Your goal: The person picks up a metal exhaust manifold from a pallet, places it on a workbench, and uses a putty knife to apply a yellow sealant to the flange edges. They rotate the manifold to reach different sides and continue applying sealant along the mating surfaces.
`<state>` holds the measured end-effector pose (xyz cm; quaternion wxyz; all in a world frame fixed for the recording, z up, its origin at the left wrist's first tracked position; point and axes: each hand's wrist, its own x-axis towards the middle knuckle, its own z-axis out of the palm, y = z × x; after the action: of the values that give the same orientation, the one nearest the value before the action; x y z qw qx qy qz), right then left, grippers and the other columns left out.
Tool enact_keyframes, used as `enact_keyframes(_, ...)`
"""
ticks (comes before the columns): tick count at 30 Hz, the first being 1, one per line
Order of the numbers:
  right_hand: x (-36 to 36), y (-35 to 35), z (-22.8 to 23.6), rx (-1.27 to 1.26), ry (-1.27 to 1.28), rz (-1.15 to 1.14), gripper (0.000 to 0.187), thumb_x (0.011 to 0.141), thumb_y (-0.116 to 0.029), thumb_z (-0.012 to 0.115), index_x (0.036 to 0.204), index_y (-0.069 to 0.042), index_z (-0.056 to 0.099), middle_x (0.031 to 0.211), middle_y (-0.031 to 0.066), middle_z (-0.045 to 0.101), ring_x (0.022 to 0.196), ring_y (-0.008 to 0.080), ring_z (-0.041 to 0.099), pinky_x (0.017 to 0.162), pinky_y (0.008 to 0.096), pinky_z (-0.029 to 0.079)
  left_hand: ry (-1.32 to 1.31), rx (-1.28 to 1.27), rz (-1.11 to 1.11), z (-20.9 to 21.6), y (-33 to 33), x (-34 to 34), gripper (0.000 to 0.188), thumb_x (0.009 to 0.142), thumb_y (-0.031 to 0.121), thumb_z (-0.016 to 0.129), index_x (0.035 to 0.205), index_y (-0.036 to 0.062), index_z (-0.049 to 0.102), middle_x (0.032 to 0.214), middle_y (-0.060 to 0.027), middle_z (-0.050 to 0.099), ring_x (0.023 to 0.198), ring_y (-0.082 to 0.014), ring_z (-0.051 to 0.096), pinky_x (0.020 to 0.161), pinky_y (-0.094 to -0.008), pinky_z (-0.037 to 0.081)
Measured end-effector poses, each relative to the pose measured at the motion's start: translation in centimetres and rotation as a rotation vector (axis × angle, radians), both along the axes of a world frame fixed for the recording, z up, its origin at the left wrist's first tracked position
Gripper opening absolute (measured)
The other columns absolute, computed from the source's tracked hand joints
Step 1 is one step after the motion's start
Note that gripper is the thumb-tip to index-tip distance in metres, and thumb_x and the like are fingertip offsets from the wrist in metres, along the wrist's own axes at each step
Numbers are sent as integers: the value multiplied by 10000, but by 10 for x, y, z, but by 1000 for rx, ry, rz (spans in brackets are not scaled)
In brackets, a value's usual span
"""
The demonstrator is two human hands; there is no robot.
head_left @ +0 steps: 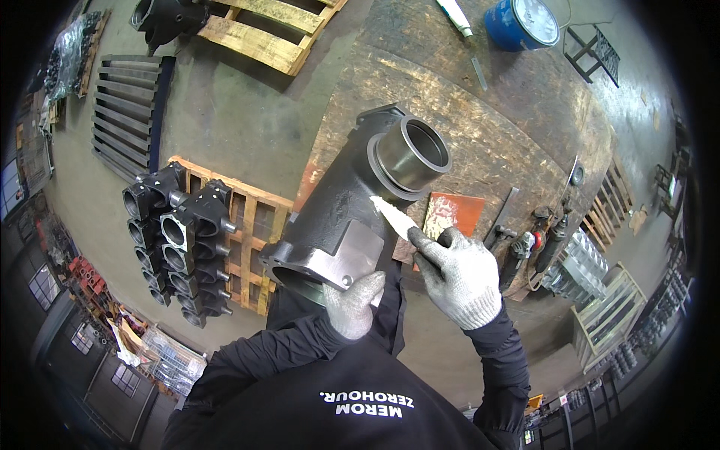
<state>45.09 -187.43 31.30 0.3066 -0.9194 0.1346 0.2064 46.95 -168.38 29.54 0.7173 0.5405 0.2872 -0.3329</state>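
A large dark metal pipe casting [334, 199] lies tilted across the near edge of a worn wooden table, its bright machined collar [409, 157] facing up and right. My left hand [354, 309], in a pale knit glove, grips the casting's lower flanged end. Its thumb lies by a smooth machined pad [349, 255]; the other fingers are partly hidden. In my gloved right hand [459, 279] is a narrow, pointed tool coated whitish, like a putty knife [394, 217]. The knife's tip touches the casting just below the collar. Beside it rests an orange-red board [454, 212] smeared with cream-coloured paste.
On the wooden tabletop [420, 90] stand a blue can [521, 24], a white tube [454, 16] and a thin metal strip [478, 73]. Grinders [517, 251] lie at the right edge. Several dark castings [180, 240] sit on a pallet [251, 217] at left.
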Motion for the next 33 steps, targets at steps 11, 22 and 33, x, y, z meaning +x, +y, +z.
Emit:
enact_keyframes(11, -3, -1, -5, 48, -74, -70, 347, 852, -197, 742, 1198, -191, 737, 772, 114, 568, 667, 309, 615, 607, 420, 485, 0, 21, 122, -1, 0, -4, 167, 815, -53, 670, 981, -34, 674, 914, -100, 685, 760, -169, 676, 671, -260, 556)
enact_keyframes(22, 21, -26, 0, 282, 76, -113, 382, 867, -72, 717, 1248, -94, 710, 808, 113, 627, 708, 251, 641, 663, 342, 510, 106, -41, 95, 3, -5, -1, 413, 832, -111, 678, 1200, 24, 546, 928, -55, 609, 692, -121, 574, 594, -269, 454)
enact_keyframes(33, 38, -33, -32, 477, -101, -51, 398, 850, -98, 745, 1246, -126, 712, 915, 136, 670, 801, 319, 673, 717, 380, 529, -56, 123, 6, 5, -11, -2, 105, 825, -34, 695, 927, -14, 680, 824, -57, 655, 708, -133, 663, 623, -266, 534)
